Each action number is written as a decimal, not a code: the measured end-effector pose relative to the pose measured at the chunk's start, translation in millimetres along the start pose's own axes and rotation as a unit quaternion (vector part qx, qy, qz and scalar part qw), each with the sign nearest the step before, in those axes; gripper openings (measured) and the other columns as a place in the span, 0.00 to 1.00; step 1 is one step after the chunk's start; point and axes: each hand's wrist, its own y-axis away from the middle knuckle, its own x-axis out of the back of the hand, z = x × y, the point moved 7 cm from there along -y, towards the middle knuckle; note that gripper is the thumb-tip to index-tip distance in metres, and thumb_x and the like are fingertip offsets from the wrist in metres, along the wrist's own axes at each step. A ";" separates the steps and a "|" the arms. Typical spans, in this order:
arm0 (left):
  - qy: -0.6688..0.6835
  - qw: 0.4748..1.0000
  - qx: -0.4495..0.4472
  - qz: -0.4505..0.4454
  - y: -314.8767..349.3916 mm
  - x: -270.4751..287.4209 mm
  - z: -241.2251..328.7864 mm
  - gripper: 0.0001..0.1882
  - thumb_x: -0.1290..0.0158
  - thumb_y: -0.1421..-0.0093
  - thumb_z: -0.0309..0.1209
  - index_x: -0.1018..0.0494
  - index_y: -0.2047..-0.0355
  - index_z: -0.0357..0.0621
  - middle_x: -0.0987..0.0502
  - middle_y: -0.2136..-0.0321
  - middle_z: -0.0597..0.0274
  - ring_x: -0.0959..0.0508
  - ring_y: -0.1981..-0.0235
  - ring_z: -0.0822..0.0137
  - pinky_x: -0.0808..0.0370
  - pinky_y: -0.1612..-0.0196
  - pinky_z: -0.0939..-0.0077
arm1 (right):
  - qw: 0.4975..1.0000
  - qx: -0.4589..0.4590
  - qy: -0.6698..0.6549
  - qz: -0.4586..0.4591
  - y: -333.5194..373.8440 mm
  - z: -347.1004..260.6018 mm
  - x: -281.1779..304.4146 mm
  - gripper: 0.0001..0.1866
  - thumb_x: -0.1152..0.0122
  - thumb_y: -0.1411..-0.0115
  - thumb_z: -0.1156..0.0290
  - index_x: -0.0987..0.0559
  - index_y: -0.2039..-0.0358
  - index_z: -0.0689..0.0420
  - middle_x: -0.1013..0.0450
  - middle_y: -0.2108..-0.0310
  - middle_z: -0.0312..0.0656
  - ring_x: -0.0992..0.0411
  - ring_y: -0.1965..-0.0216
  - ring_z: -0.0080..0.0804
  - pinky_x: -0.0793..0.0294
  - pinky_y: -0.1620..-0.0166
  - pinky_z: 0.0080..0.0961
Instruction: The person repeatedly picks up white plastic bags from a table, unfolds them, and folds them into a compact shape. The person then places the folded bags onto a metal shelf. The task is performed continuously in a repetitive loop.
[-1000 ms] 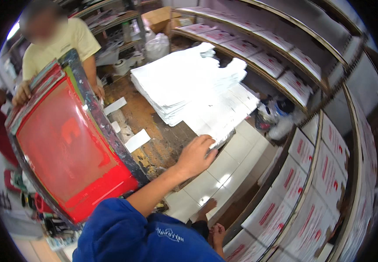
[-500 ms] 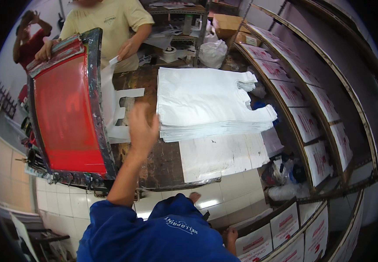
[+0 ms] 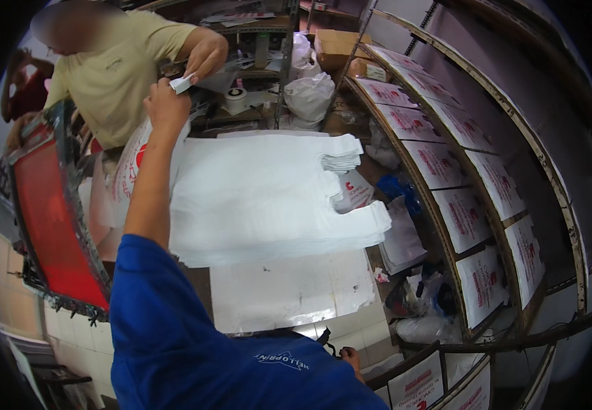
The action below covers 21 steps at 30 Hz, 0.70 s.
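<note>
My left hand [image 3: 167, 104] stretches to the far left and pinches the edge of a white plastic bag with red print [image 3: 124, 176]. A co-worker's hand [image 3: 207, 56] grips the same edge beside my fingers. My forearm hides part of this bag, which hangs beside the raised screen-printing frame [image 3: 57, 219] with its red mesh. To the right of my arm lies a thick stack of white plastic carrier bags [image 3: 262, 184], handles pointing right. My right hand [image 3: 352, 359] hangs low beside my body, small in view, fingers curled with nothing visible in them.
A drying rack [image 3: 439, 225] with printed white bags curves along the right. White boards [image 3: 289, 287] lie under the stack's near side. At the back stand shelves, a white tape roll [image 3: 235, 100], a filled white sack [image 3: 310, 96] and a cardboard box [image 3: 342, 49].
My left hand has moved from above the table to the far left and now holds the printed bag's edge. The co-worker has lifted that bag; the frame appears farther left.
</note>
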 end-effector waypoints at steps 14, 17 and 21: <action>0.212 0.925 -0.289 -0.126 -47.3 97.8 308.8 0.16 0.52 0.44 0.30 0.27 0.57 0.35 0.24 0.60 0.47 0.25 0.57 0.55 0.30 0.53 0.66 | 0.892 0.293 -0.172 -0.298 40.1 -392.9 24.0 0.14 0.48 0.37 0.72 0.30 0.52 0.63 0.27 0.67 0.41 0.28 0.66 0.25 0.30 0.61 0.21; 0.224 0.939 -0.232 -0.123 -20.6 134.6 384.3 0.13 0.48 0.46 0.29 0.25 0.65 0.31 0.23 0.64 0.47 0.24 0.61 0.58 0.28 0.56 0.69 | 0.832 0.322 -0.160 -0.422 31.6 -451.1 5.6 0.19 0.46 0.37 0.72 0.35 0.47 0.61 0.30 0.57 0.43 0.28 0.57 0.28 0.29 0.58 0.22; 0.212 0.934 -0.261 -0.121 14.4 162.4 469.9 0.11 0.50 0.44 0.30 0.25 0.65 0.33 0.22 0.66 0.51 0.23 0.62 0.62 0.27 0.59 0.71 | 0.762 0.391 -0.249 -0.452 23.9 -514.4 18.7 0.18 0.51 0.36 0.75 0.41 0.47 0.55 0.42 0.44 0.45 0.38 0.43 0.40 0.33 0.46 0.34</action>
